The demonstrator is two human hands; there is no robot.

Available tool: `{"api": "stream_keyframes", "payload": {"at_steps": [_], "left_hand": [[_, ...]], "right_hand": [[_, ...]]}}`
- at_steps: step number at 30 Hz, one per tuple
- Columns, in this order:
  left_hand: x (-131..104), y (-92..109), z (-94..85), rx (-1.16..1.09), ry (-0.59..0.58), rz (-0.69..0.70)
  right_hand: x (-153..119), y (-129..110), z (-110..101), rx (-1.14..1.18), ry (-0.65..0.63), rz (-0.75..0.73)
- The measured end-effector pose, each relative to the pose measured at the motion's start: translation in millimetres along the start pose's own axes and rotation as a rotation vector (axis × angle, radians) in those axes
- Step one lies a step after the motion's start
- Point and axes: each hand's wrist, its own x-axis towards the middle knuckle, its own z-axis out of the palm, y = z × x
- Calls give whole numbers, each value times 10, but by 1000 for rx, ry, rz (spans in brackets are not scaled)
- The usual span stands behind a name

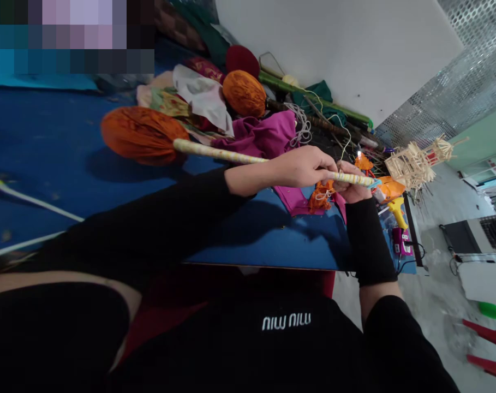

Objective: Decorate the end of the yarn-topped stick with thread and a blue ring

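A long stick (223, 155) wrapped in pale yellow patterned material reaches across the view. At its left end is a rounded bundle of orange cloth (139, 134), close above the blue table. My left hand (294, 166) is closed round the stick right of its middle. Near the stick's right end, my right hand (354, 191) is closed on it, with its fingertips beside the left hand's. A thin pale string (349, 136) runs up from between the hands. Light blue material (374, 184) shows at the stick's right tip.
Behind the stick on the blue table (39, 142) lie another orange bundle (243, 93), magenta cloth (264, 134) and green poles (317, 95). To the right are a wooden stick structure (411, 164), a yellow glue gun (398, 213) and a purple power strip (402, 242).
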Motion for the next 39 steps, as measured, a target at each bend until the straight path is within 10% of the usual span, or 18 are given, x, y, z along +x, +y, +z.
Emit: {"api": "stream_keyframes", "payload": {"at_steps": [11,22,31,39], "left_hand": [[21,-69,133,-23,-127,14],[57,-91,161,125,-217,-27],[38,-35,175,278,-98,-39],[31,34,223,300,-35,-57]], "right_hand": [[-5,-593,-94,-751,-361,-230],[-231,-603,31,-1255,-251,-411],[-780,-617,350,-1884,184,-444],[-788,-57,422,-1739,539,-562]]}}
